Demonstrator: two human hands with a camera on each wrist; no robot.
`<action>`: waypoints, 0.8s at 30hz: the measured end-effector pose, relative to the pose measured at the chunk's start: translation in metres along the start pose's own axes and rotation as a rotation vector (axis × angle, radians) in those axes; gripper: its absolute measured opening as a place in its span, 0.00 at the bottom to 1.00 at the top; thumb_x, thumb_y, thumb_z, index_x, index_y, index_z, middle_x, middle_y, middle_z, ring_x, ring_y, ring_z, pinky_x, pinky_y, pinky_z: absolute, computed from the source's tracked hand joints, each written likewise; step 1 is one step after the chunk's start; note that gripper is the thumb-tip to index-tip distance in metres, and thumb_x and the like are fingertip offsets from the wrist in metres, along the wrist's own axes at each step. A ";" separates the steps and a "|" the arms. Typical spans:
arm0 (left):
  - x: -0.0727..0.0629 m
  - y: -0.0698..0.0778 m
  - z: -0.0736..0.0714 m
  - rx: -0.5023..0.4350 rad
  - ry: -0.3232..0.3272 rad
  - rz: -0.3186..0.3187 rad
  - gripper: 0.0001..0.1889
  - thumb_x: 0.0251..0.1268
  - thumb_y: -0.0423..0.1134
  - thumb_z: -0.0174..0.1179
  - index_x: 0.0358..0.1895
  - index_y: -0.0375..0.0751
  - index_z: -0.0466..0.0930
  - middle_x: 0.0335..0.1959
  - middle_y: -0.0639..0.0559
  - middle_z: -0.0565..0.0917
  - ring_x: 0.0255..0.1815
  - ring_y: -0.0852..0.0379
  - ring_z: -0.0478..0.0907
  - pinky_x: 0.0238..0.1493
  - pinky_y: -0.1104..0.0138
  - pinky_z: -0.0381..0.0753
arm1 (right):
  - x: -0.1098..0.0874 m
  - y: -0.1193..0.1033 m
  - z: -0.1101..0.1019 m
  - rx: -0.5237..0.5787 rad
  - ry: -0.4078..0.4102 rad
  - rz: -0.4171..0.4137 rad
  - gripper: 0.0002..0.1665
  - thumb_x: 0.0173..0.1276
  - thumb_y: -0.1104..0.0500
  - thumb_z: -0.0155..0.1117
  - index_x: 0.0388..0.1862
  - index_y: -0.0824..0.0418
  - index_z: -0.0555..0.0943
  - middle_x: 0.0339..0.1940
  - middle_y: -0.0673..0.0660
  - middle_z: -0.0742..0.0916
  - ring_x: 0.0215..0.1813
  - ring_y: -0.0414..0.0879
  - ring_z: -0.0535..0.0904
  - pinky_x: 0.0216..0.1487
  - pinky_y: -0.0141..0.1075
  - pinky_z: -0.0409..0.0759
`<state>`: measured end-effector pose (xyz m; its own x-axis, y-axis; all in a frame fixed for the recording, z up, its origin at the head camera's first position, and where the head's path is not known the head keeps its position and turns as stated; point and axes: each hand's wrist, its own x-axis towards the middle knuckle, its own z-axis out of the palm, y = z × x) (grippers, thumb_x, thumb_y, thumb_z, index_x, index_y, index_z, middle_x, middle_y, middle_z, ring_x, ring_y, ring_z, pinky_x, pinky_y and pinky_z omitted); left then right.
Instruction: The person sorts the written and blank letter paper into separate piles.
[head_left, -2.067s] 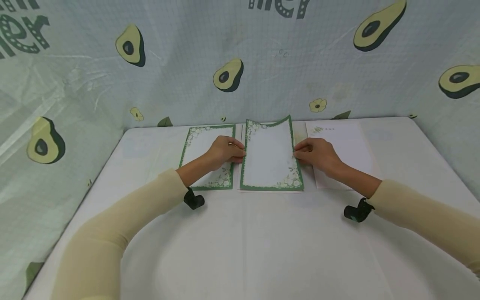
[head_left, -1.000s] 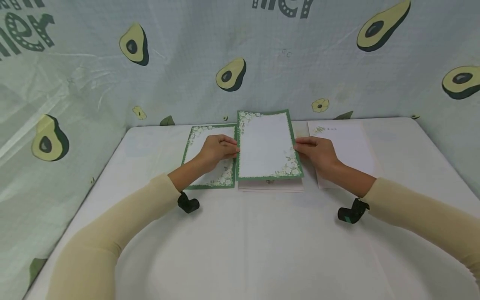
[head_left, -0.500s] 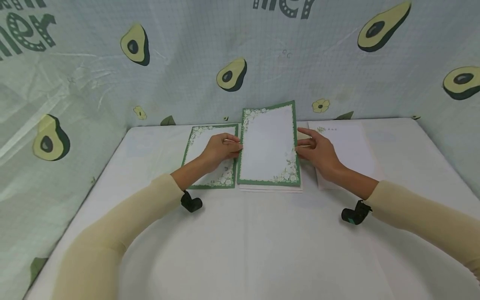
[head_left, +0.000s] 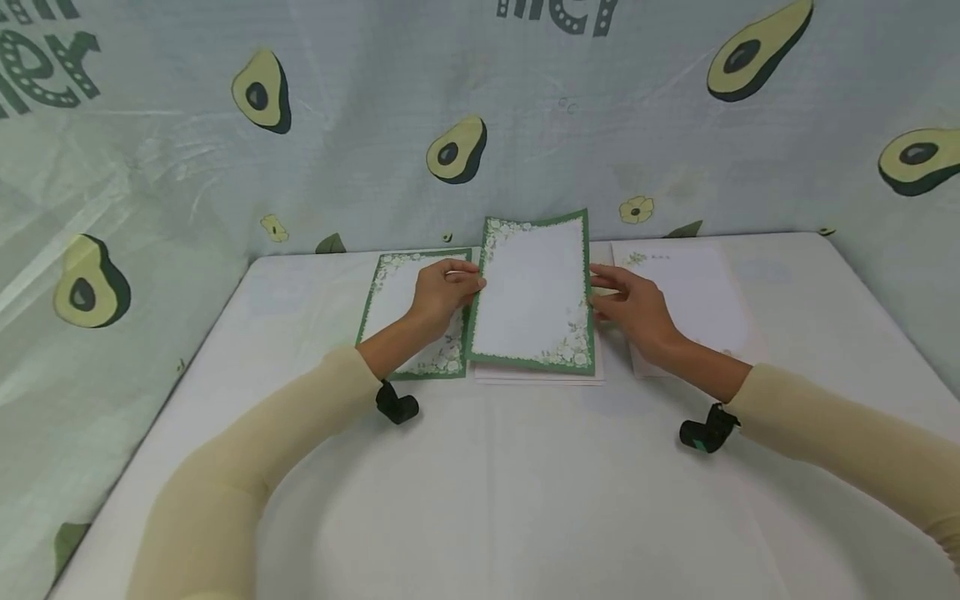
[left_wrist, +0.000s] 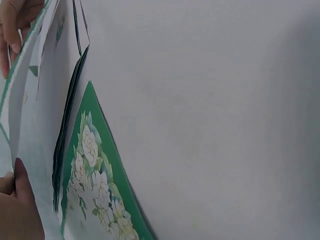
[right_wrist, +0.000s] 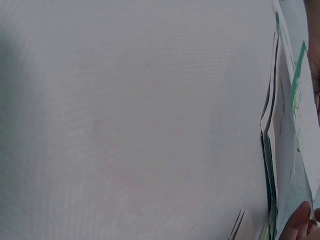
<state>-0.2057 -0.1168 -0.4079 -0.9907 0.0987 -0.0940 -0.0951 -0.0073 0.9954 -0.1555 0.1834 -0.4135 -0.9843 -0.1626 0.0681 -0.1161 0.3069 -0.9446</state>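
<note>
Head view: a white rectangular paper sheet with a green floral border [head_left: 531, 292] is held tilted above a stack of pale paper sheets [head_left: 536, 377] on the white counter [head_left: 525, 500]. A second green-bordered paper sheet [head_left: 405, 287] lies at left, a white paper sheet with small print [head_left: 693, 292] at right. Left hand [head_left: 441, 292] pinches the held sheet's left edge; right hand [head_left: 637, 307] grips its right edge. Judged light, flexible and easily creased; best held gently at mid-length by both long edges. Against two seconds ago, it stands higher and slightly farther left, exposing more of the stack's near edge.
</note>
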 end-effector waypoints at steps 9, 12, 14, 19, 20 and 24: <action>-0.015 0.001 -0.001 -0.033 -0.050 0.030 0.16 0.71 0.26 0.62 0.58 0.32 0.77 0.37 0.55 0.86 0.41 0.62 0.85 0.52 0.67 0.86 | -0.002 0.001 -0.001 0.067 -0.002 0.018 0.27 0.80 0.60 0.59 0.74 0.65 0.70 0.68 0.66 0.80 0.51 0.34 0.84 0.55 0.32 0.86; -0.017 0.001 -0.003 -0.042 -0.053 0.038 0.15 0.71 0.26 0.62 0.59 0.32 0.77 0.38 0.55 0.86 0.41 0.62 0.85 0.47 0.69 0.86 | 0.000 0.001 0.000 0.101 -0.003 0.003 0.27 0.79 0.60 0.60 0.73 0.67 0.71 0.67 0.68 0.80 0.49 0.32 0.85 0.56 0.34 0.86; -0.018 0.001 -0.005 -0.050 -0.051 0.036 0.16 0.72 0.26 0.61 0.59 0.31 0.76 0.38 0.55 0.86 0.41 0.62 0.84 0.46 0.70 0.86 | 0.001 0.000 0.002 0.121 0.007 0.002 0.27 0.78 0.60 0.61 0.72 0.67 0.71 0.64 0.67 0.82 0.47 0.33 0.85 0.55 0.36 0.87; -0.018 0.000 -0.011 -0.051 -0.040 0.026 0.15 0.75 0.27 0.58 0.61 0.28 0.75 0.40 0.52 0.85 0.43 0.60 0.83 0.50 0.68 0.86 | 0.001 -0.001 0.006 0.158 0.057 0.008 0.25 0.76 0.62 0.64 0.67 0.70 0.75 0.52 0.59 0.89 0.41 0.35 0.87 0.50 0.33 0.88; -0.018 0.000 -0.012 -0.043 -0.040 0.026 0.15 0.76 0.28 0.57 0.61 0.27 0.75 0.40 0.52 0.85 0.43 0.60 0.83 0.52 0.66 0.86 | 0.001 -0.002 0.007 0.161 0.066 0.012 0.25 0.75 0.62 0.65 0.67 0.70 0.75 0.50 0.57 0.90 0.40 0.35 0.87 0.49 0.33 0.88; -0.018 0.003 -0.015 -0.024 -0.049 0.046 0.16 0.76 0.28 0.57 0.61 0.25 0.74 0.40 0.52 0.83 0.45 0.59 0.83 0.56 0.64 0.86 | 0.001 -0.005 0.006 0.156 0.092 0.009 0.25 0.75 0.62 0.65 0.67 0.70 0.76 0.51 0.58 0.89 0.39 0.34 0.87 0.49 0.31 0.88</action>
<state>-0.1895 -0.1333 -0.4031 -0.9882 0.1460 -0.0464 -0.0523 -0.0365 0.9980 -0.1552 0.1761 -0.4103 -0.9941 -0.0716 0.0814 -0.0919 0.1572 -0.9833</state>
